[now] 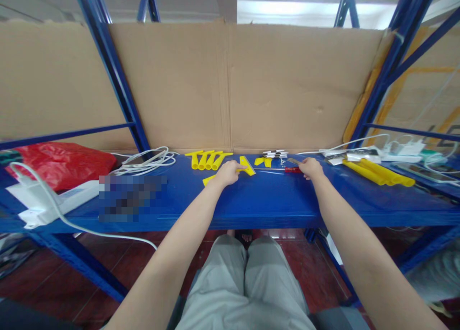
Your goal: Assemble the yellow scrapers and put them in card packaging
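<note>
My left hand [227,173] is closed around the handle of a yellow T-shaped plastic scraper [247,166]; its wide head sticks out past my fingers and the handle end shows behind the wrist. On the right, my right hand [312,168] pinches a small flat metal piece [293,161], perhaps a blade. Just under those fingers is a red-handled screwdriver [292,170], its shaft pointing left; whether the hand touches it I cannot tell. Between and beyond the hands lie small yellow pieces [268,162], tiny screws [282,160] and a stack of black-and-white strips [275,154].
Several yellow T-shaped scrapers [208,160] stand in a row behind my left hand. More yellow tubes [379,172] lie at the right. Coiled white cable [151,161], a power strip [77,198] and a red bag [64,163] occupy the left. Cardboard [280,90] walls the back.
</note>
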Tool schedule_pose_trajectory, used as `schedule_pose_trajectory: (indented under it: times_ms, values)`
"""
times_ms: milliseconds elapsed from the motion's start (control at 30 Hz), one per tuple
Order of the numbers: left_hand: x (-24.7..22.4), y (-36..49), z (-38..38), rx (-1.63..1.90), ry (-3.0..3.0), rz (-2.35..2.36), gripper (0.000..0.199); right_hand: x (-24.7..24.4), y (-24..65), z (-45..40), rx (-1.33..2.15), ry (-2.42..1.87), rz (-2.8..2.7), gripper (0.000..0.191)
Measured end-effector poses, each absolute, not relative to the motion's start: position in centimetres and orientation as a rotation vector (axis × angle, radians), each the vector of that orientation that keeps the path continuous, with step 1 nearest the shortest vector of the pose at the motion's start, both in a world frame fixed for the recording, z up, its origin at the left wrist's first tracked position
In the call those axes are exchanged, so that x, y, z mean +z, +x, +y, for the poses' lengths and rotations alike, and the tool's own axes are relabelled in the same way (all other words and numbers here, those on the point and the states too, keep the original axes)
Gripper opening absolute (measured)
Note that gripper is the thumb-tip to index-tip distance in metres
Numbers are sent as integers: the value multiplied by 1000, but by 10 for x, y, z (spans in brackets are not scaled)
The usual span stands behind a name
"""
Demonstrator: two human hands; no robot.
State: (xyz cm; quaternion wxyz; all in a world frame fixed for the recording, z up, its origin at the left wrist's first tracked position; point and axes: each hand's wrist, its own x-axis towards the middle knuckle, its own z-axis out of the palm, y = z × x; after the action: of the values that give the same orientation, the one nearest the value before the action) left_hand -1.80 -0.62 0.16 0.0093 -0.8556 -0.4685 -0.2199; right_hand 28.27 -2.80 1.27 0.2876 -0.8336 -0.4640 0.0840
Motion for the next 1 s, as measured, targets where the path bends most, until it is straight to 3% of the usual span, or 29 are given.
schedule_pose_trajectory:
  times_ms: [233,533,1000]
  values:
    - [-1,-17,-3,-653,-2636,-1437,44,12,269,-24,-222,-2058,-1541,30]
    - [-1,-16,-5,-642,-2658,-1398,43,17,253,12,-39,-2221,-1759,21]
    - [0,-14,-8,-599,-2677,-1366,43,19,263,37,-128,-2271,-1848,15]
